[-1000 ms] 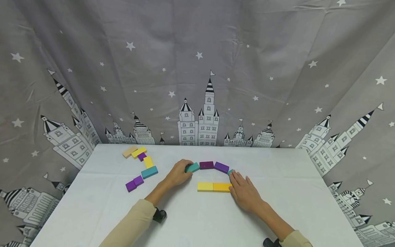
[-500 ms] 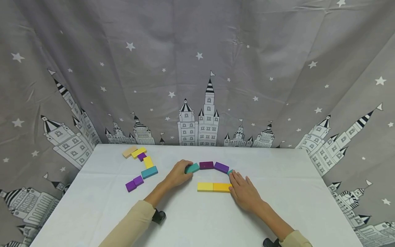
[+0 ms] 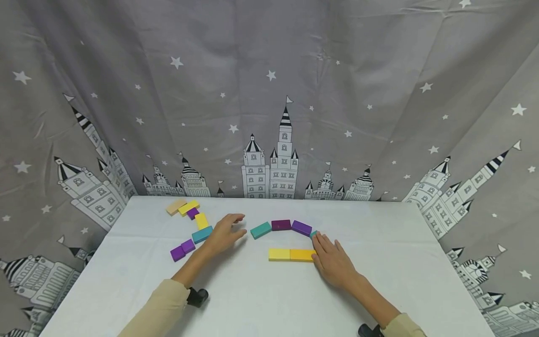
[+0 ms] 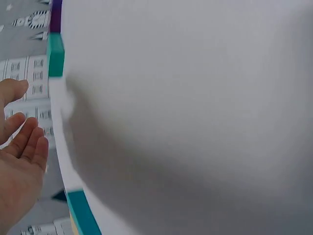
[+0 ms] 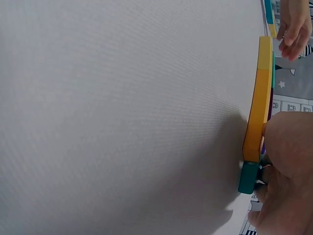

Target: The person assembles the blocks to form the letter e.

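My left hand (image 3: 223, 234) hovers with loosely bent fingers, holding nothing, between a blue block (image 3: 201, 235) and a teal block (image 3: 261, 230). That teal block starts a curved row with a maroon block (image 3: 281, 225), a purple block (image 3: 302, 228) and another teal block (image 3: 313, 234) at the right end. My right hand (image 3: 334, 262) lies flat with straight fingers over that end, mostly covering the last teal block. Its thumb touches the end of an orange block (image 3: 301, 255), which adjoins a yellow block (image 3: 279, 254). In the right wrist view, a teal block (image 5: 248, 177) abuts the orange one.
At the left of the white table (image 3: 252, 299), a zigzag of blocks includes a tan block (image 3: 176, 207), yellow blocks and purple blocks, one purple block (image 3: 178, 253) lying nearest the front. A grey curtain (image 3: 358, 93) with printed castles hangs behind the table.
My left hand has let go of the teal block at the row's left end and moved left, its fingers spreading. My right hand and the blocks stay in place.
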Tool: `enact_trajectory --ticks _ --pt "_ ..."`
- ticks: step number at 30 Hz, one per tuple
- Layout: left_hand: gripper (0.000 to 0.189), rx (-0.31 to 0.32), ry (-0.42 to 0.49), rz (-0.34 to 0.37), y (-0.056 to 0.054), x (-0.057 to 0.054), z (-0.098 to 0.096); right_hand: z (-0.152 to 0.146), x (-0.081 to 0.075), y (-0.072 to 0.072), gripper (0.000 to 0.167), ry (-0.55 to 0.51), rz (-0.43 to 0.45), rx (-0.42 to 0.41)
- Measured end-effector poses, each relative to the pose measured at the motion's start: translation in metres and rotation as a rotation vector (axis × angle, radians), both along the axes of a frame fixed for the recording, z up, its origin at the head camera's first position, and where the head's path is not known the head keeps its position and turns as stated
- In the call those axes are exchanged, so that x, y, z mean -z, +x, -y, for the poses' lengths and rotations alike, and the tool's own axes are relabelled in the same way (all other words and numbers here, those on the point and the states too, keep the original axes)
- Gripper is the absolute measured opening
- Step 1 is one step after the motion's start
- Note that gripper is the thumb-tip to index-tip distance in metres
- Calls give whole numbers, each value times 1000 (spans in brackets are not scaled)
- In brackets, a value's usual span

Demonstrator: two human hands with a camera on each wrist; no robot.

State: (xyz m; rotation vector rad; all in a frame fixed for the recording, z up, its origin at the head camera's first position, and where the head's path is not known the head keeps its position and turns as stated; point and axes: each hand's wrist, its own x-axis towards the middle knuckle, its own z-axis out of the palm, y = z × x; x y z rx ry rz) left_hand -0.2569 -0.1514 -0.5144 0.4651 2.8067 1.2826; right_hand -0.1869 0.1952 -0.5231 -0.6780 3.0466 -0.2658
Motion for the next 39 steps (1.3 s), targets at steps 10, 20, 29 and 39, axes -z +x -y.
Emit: enact_trajectory --ticks 10,20,29,39 --pt "48 -67 -16 -99 4 -16 59 -1 1 -1 58 7 4 1" --pt "54 -203 -134 7 -5 -6 102 -1 0 -1 58 -7 11 5" --pt "57 -215 -166 9 -13 2 108 -2 1 -1 57 -19 4 -6" --pt "61 -194 -207 90 -20 -1 109 -1 -1 1 56 0 -1 -7"
